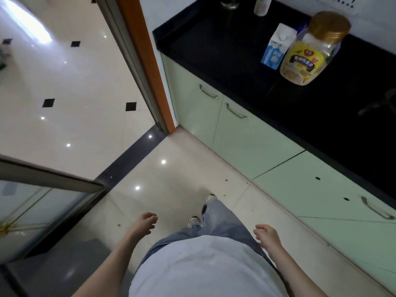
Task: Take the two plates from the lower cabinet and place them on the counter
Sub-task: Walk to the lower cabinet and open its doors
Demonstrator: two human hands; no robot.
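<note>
Pale green lower cabinet doors [246, 138] run under a black counter [214, 43] on the right; all doors are closed, each with a metal handle [235, 111]. No plates are visible. My left hand [145, 222] hangs low at centre-left, fingers loosely curled, holding nothing. My right hand [267, 234] hangs at centre-right, near the cabinet fronts but apart from them, fingers relaxed and empty. I stand on the tiled floor, a step back from the cabinets.
On the counter stand a gold-lidded jar [310, 50] with a yellow label, a blue-white carton [276, 48], a glass [230, 3] and a small bottle [262, 5]. An orange door frame [150, 65] and a sliding glass door [42, 202] lie to the left.
</note>
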